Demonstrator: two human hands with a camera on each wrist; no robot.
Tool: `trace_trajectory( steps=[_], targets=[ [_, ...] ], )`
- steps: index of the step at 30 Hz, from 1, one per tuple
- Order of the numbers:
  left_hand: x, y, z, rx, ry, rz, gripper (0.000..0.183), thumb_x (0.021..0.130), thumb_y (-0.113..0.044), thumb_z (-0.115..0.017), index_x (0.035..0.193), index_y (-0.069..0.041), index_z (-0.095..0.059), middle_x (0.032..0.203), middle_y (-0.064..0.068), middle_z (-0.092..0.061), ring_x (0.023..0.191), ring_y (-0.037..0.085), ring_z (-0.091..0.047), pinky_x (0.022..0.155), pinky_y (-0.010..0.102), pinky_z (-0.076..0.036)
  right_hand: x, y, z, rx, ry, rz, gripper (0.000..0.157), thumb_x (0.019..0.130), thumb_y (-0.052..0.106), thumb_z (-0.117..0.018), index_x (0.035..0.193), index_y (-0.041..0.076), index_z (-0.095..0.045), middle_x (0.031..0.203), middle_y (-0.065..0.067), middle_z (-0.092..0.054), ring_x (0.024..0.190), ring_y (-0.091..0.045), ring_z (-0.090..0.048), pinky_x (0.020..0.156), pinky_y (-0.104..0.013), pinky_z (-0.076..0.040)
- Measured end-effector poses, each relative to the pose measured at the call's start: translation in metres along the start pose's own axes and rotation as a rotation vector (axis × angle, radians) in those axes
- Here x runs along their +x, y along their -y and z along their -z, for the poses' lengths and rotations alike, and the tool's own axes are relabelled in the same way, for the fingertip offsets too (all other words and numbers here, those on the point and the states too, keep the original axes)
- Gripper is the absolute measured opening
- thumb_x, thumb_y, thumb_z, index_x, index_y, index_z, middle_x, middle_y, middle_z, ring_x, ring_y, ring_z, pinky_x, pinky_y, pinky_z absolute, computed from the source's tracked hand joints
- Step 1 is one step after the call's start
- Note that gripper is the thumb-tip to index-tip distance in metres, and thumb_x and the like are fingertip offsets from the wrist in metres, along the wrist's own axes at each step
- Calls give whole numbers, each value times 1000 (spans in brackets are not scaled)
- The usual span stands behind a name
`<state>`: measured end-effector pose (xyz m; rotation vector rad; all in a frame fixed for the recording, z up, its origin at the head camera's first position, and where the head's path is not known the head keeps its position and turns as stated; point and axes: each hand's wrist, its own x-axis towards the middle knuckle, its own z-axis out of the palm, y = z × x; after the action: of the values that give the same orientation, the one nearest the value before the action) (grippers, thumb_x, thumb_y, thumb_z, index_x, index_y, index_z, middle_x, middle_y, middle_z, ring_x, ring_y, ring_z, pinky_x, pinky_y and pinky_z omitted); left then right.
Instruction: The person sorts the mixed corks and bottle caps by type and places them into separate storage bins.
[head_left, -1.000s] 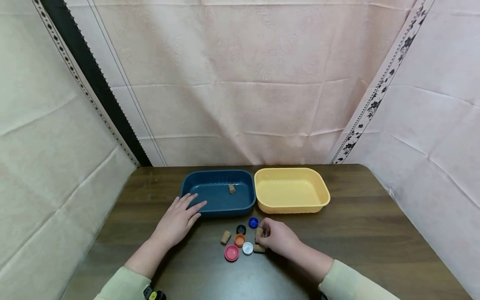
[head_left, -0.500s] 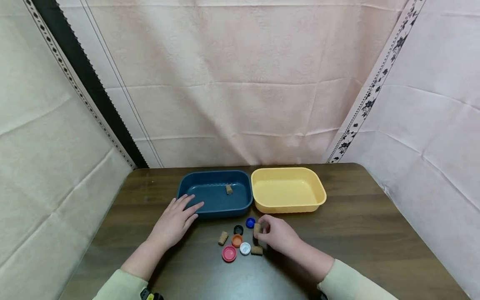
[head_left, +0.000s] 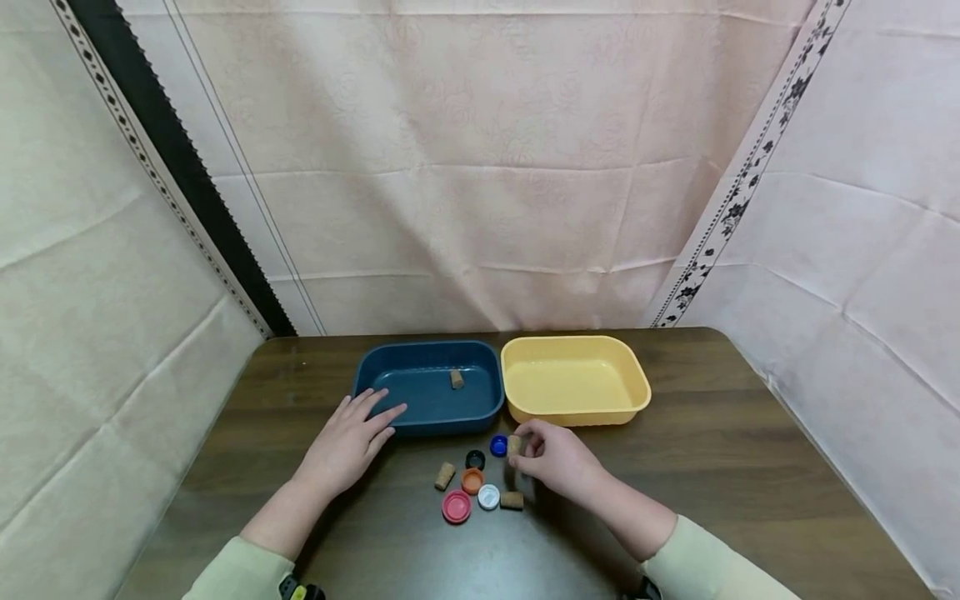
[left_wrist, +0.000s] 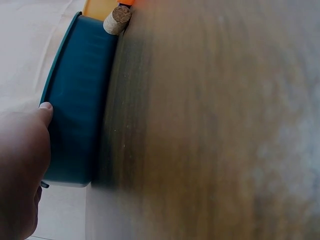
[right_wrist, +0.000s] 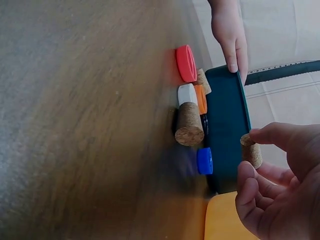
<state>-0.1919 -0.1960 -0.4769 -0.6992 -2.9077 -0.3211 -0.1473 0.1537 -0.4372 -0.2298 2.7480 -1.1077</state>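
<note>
Between thumb and fingertips my right hand (head_left: 561, 458) pinches a cork (right_wrist: 251, 151), raised off the table beside the blue cap (head_left: 498, 446). My left hand (head_left: 345, 437) rests with spread, straight fingers on the near left rim of the dark blue tray (head_left: 427, 429); its thumb touches the rim in the left wrist view. One cork (head_left: 457, 379) lies inside that tray. On the table, a second cork (head_left: 512, 501) lies by the white cap (head_left: 488, 497), and another cork (head_left: 445, 476) lies left of the orange cap (head_left: 472, 481). A black cap (head_left: 476, 459) and a red cap (head_left: 456, 507) are close by.
A yellow tray (head_left: 577, 419) stands right beside the blue one, at the back of the brown wooden table (head_left: 712, 433). Pale cloth (head_left: 465, 208) hangs behind the table and on both sides.
My right hand has lifted its cork off the table and moved it slightly toward the trays. The left hand stays on the blue tray's rim. The whole view has shifted a little.
</note>
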Motion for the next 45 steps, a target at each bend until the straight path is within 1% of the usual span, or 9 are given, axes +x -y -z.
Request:
trace_trajectory(
  steps=[6, 16, 22, 26, 30, 34, 37, 42, 45],
  targets=[
    [-1, 0, 2, 13, -4, -8, 47, 100, -37, -59, 147, -32, -50, 156, 9, -39, 147, 33, -26, 118, 58, -17, 7, 12, 7, 33, 8, 28, 29, 87, 29, -78, 110, 16, -66, 81, 0, -60, 72, -18, -55, 60, -31, -50],
    [-2, -4, 2, 14, -13, 1, 46, 100, -36, -60, 145, -32, -52, 155, 8, -40, 147, 32, -27, 118, 57, -18, 31, 31, 23, 146, 76, -2, 30, 87, 32, -78, 110, 17, -65, 85, -6, -59, 67, -23, -59, 60, -32, -52],
    [-1, -5, 2, 7, -15, -5, 45, 100, -35, -60, 144, -31, -53, 155, 9, -40, 147, 33, -27, 118, 57, -17, 41, 39, 28, 154, 116, -14, 30, 87, 34, -77, 110, 18, -66, 84, -7, -60, 66, -24, -59, 57, -31, -52],
    [-1, -4, 2, 7, -21, -6, 44, 101, -36, -58, 144, -31, -54, 155, 8, -40, 147, 32, -27, 119, 56, -17, 54, 46, 29, 161, 131, -3, 31, 88, 33, -77, 112, 16, -66, 83, -12, -62, 66, -28, -59, 55, -30, -50],
    [-1, -4, 2, 11, -10, 1, 44, 102, -37, -56, 145, -32, -53, 156, 8, -39, 147, 31, -26, 119, 55, -17, 71, 52, 24, 171, 135, -11, 36, 88, 35, -76, 115, 15, -65, 79, -12, -62, 62, -25, -58, 55, -30, -51],
    [-1, -3, 2, 12, 1, 13, 44, 102, -39, -55, 145, -33, -52, 156, 7, -40, 148, 30, -26, 119, 55, -17, 90, 59, 12, 228, 169, -26, 38, 89, 36, -75, 118, 14, -64, 87, -16, -66, 62, -23, -58, 59, -30, -53],
    [-1, -4, 3, 7, 2, 21, 44, 101, -39, -56, 145, -33, -53, 155, 7, -40, 148, 30, -26, 119, 55, -16, 105, 64, 3, 294, 198, -32, 38, 90, 38, -73, 117, 14, -64, 98, -18, -68, 65, -22, -59, 60, -27, -53],
    [0, -5, 5, 15, 13, 28, 44, 102, -41, -54, 145, -34, -51, 156, 7, -40, 148, 30, -25, 119, 55, -17, 126, 66, -7, 377, 226, -39, 35, 93, 36, -70, 117, 12, -63, 99, -13, -68, 68, -23, -59, 61, -27, -52],
    [0, -5, 6, 26, 23, 31, 45, 102, -43, -52, 146, -35, -50, 156, 5, -39, 148, 29, -24, 119, 55, -17, 135, 68, -11, 393, 231, -50, 35, 94, 34, -70, 118, 10, -63, 98, -12, -67, 71, -24, -58, 61, -27, -51]
  ],
)
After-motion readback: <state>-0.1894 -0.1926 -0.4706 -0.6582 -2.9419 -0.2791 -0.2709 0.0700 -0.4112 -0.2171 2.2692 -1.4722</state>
